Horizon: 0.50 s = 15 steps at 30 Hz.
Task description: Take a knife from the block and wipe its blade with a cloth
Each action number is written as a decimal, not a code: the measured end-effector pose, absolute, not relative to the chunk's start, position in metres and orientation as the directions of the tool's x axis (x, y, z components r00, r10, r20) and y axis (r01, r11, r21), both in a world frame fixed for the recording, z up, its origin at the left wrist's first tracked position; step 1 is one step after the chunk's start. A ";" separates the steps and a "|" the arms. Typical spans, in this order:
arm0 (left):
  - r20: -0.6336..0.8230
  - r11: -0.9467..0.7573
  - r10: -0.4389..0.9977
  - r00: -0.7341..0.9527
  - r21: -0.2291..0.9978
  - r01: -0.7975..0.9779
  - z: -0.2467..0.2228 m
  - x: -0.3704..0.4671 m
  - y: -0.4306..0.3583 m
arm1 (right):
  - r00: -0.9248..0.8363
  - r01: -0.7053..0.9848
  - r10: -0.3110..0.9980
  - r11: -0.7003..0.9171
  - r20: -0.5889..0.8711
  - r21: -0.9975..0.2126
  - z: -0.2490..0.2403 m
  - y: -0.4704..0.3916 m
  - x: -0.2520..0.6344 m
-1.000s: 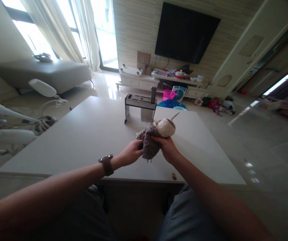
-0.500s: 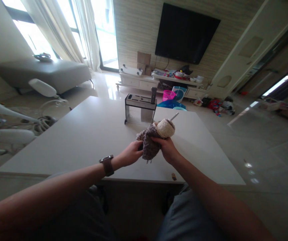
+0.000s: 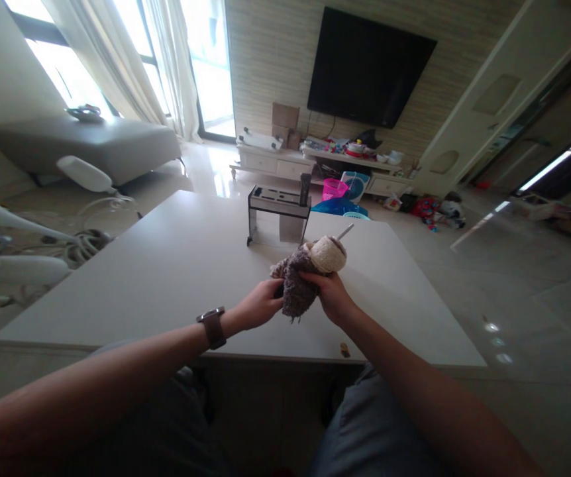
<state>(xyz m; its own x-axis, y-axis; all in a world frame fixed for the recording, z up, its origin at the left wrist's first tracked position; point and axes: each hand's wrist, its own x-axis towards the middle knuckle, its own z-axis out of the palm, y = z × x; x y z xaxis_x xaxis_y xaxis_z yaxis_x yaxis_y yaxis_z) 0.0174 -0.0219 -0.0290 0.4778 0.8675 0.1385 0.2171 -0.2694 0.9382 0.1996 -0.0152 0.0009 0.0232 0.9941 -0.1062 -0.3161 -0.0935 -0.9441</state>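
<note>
At the bottom of the frame I see both forearms reaching up toward the centre, a watch point(image 3: 212, 326) on the left wrist. My left hand point(image 3: 260, 303) and right hand point(image 3: 334, 296) sit close together just below centre, each closed on the cloth point(image 3: 299, 278), a fuzzy brown and cream bundle held between them above the table point(image 3: 166, 278). The left hand grips its lower left edge with curled fingers; the right clasps its right side, thumb over the cream part. A thin metal piece point(image 3: 346, 231) sticks out of the cloth's upper right; what it is I cannot tell. Beyond, near the table's far edge, stands a dark rack point(image 3: 278, 211), and a TV point(image 3: 369, 66) hangs at the upper centre
</note>
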 end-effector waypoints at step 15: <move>0.142 -0.276 0.866 0.479 0.935 0.222 -0.030 0.018 -0.021 | 0.026 -0.310 0.995 -0.079 -0.091 -0.948 0.000 -0.014 0.200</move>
